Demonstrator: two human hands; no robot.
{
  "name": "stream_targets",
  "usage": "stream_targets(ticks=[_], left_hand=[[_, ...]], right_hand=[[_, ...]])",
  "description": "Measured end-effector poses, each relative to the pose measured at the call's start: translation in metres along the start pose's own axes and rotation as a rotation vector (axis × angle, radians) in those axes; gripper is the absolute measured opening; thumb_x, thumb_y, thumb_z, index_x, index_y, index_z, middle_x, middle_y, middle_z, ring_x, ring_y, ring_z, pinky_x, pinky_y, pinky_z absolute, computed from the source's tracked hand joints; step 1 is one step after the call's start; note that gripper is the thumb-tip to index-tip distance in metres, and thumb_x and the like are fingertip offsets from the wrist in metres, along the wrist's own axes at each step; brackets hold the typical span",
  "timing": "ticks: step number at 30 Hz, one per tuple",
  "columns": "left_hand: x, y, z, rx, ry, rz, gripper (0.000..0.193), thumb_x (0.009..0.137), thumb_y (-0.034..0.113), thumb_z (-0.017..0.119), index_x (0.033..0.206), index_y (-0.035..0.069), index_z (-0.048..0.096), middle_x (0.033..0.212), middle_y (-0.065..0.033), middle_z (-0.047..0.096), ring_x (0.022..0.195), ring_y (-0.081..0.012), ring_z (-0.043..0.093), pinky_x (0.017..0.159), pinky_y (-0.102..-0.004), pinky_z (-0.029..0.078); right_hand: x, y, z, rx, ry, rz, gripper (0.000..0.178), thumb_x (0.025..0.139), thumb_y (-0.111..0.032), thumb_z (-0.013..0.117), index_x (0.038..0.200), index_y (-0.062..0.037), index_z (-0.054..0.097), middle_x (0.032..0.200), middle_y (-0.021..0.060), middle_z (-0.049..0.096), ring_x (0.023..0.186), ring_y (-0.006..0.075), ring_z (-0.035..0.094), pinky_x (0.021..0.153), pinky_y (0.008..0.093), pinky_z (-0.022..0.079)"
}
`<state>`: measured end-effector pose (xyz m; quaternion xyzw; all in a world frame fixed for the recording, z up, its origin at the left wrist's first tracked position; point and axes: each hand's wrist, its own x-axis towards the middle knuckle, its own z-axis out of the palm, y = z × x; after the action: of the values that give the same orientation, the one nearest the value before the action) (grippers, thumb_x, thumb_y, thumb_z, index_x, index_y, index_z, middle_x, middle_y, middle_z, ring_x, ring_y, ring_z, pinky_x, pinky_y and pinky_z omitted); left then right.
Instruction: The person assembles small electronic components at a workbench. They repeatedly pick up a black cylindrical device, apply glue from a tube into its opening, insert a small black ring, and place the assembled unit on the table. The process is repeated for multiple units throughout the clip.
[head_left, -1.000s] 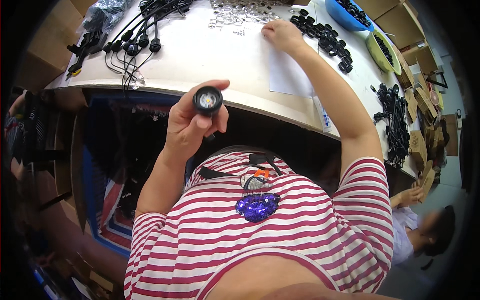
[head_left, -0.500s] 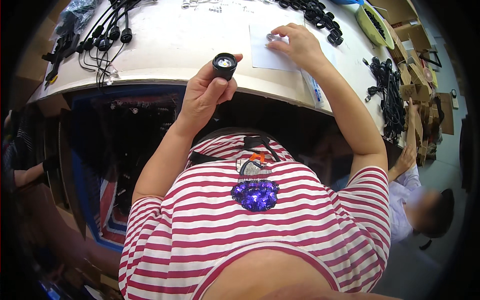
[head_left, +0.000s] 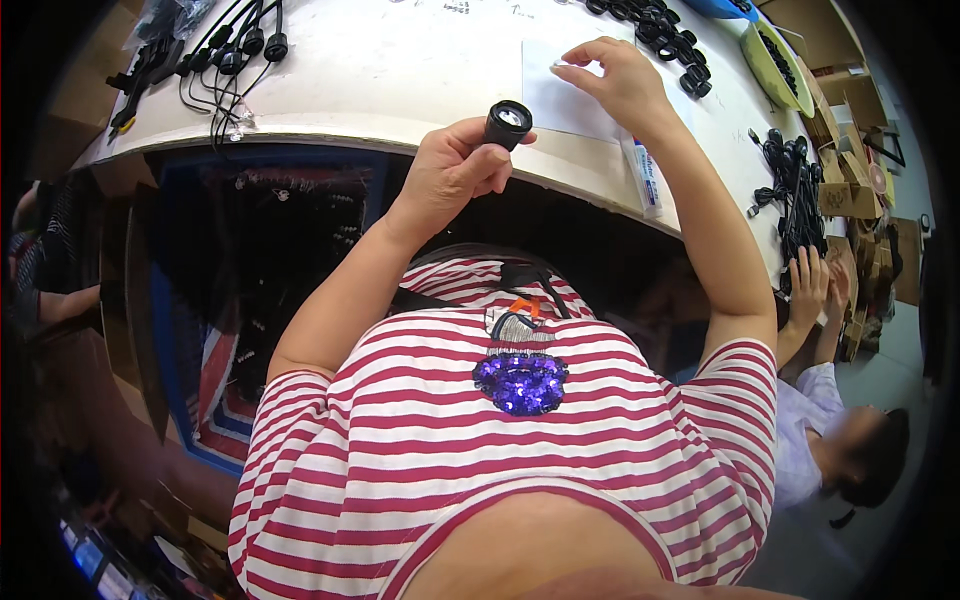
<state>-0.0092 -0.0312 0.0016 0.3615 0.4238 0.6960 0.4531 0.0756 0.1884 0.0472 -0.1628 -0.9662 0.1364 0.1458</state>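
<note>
My left hand [head_left: 448, 172] is closed around a short black flashlight head [head_left: 508, 121], held up at the table's front edge with its round front opening facing up. Over a sheet of white paper [head_left: 550, 105], my right hand [head_left: 628, 88] pinches a small clear piece [head_left: 558, 65] between thumb and forefinger; it looks like a little lens, mostly covered by the fingertips. Beside my right forearm, a white and blue tube [head_left: 642, 178] lies on the white table [head_left: 380, 90].
Black cables with sockets [head_left: 240, 60] lie at the far left. Black rings [head_left: 665, 40] form a row at the back. A green basin [head_left: 760, 75] of small black parts and a cable bundle [head_left: 795, 190] are at right, where a co-worker's hands [head_left: 812, 290] reach in.
My left hand has carried the flashlight head to the right, toward my right hand. The right hand still pinches the small clear piece. The co-worker's hands have moved to the cable bundle.
</note>
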Motion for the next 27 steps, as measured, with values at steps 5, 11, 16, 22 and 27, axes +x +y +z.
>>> stream_targets(ticks=[5,11,16,22,27], left_hand=[[0.001,-0.002,0.006,0.052,0.019,-0.003,0.034,0.084,0.03,0.06,0.102,0.001,0.059,0.06,0.0018,0.048,0.052,-0.0045,0.039,0.047,-0.0168,0.029],[0.003,-0.005,0.012,0.068,-0.009,0.004,0.023,0.082,0.018,0.059,0.097,0.001,0.06,0.063,0.0009,0.05,0.054,-0.0051,0.041,0.049,-0.0175,0.032],[0.006,-0.005,0.018,0.192,-0.043,-0.035,0.018,0.082,0.013,0.059,0.093,0.0,0.06,0.067,0.0001,0.054,0.06,-0.0071,0.049,0.056,-0.0202,0.04],[0.005,-0.001,0.028,0.222,0.001,-0.018,0.03,0.08,0.02,0.057,0.101,-0.002,0.059,0.061,-0.0002,0.049,0.052,-0.0041,0.038,0.048,-0.0171,0.027],[0.006,-0.001,0.027,0.131,0.003,-0.045,0.039,0.082,0.032,0.062,0.102,-0.001,0.059,0.06,0.0004,0.048,0.051,-0.0045,0.037,0.047,-0.0173,0.027]], right_hand=[[-0.026,-0.054,-0.043,0.478,-0.087,-0.213,0.017,0.075,-0.02,0.069,0.088,-0.0078,0.068,0.085,0.0024,0.063,0.081,0.0114,0.056,0.069,0.0256,0.042],[-0.042,-0.063,-0.045,0.701,-0.174,-0.139,0.018,0.073,-0.017,0.07,0.09,-0.0084,0.069,0.082,0.0036,0.063,0.074,0.0124,0.058,0.069,0.0266,0.045],[-0.052,-0.057,-0.054,0.673,-0.232,-0.091,0.024,0.074,-0.007,0.068,0.098,-0.0067,0.067,0.092,0.0054,0.061,0.081,0.0119,0.057,0.071,0.0223,0.046],[-0.06,-0.019,-0.064,0.51,-0.056,0.015,0.03,0.076,-0.017,0.068,0.104,-0.0084,0.064,0.086,0.0,0.062,0.071,0.0064,0.047,0.063,0.0206,0.039],[-0.064,0.116,-0.053,0.02,0.268,0.378,0.029,0.075,-0.026,0.067,0.1,-0.0112,0.065,0.083,0.004,0.062,0.071,0.0154,0.057,0.066,0.0272,0.045]])
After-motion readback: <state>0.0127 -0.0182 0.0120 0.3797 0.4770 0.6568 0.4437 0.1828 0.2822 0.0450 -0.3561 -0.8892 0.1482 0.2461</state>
